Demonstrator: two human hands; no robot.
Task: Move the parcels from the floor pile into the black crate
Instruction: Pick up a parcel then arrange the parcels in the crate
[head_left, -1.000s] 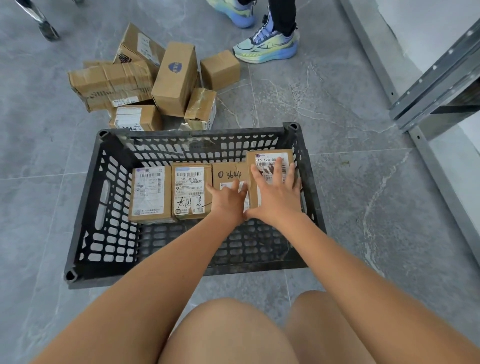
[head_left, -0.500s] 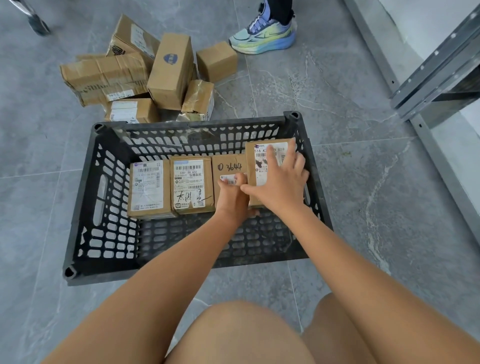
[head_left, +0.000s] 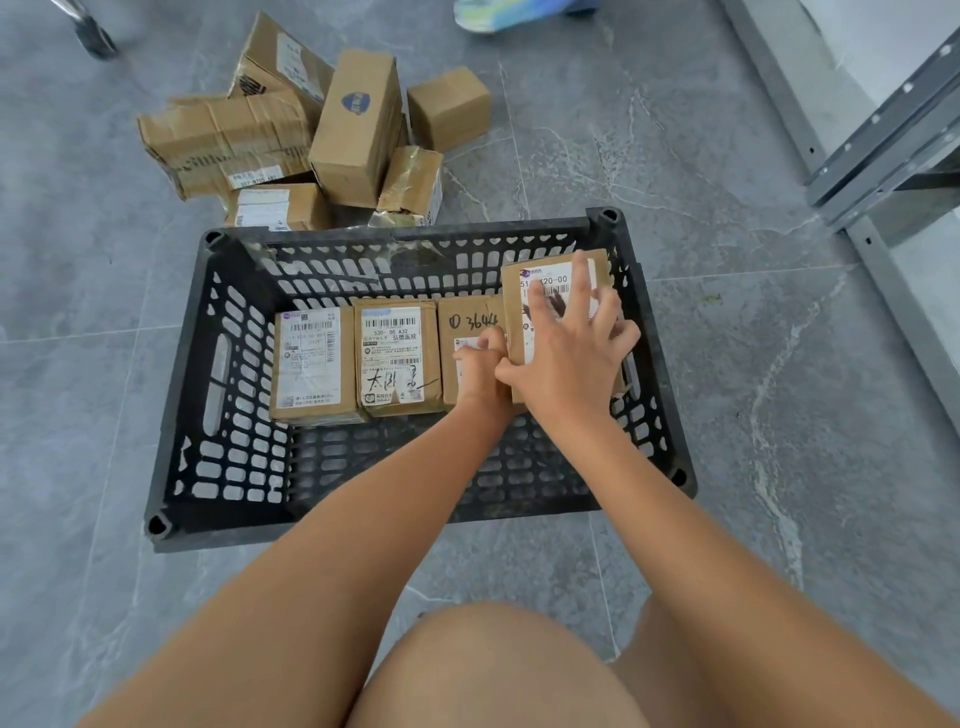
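The black crate (head_left: 182, 374) sits on the grey floor in front of my knees. A row of cardboard parcels lies inside it: a labelled one at the left (head_left: 311, 364), a second with handwriting (head_left: 397, 358), a third marked in pen (head_left: 470, 322), and a rightmost parcel (head_left: 550, 275) that is tilted up against the crate's right wall. My right hand (head_left: 566, 353) lies flat on that rightmost parcel with its thumb hooked at the left edge. My left hand (head_left: 480, 366) is curled beside it, fingers at the same edge. The floor pile (head_left: 311, 130) of several brown parcels lies beyond the crate.
A person's blue-green shoe (head_left: 519, 10) stands at the top edge beyond the pile. A grey metal shelf frame (head_left: 883, 156) runs along the right. A metal leg (head_left: 93, 31) shows at the top left. My bare knees fill the bottom.
The rightmost parcel has tipped up higher on its right side under my right hand. My left hand has curled in at its left edge. The view has tilted down.
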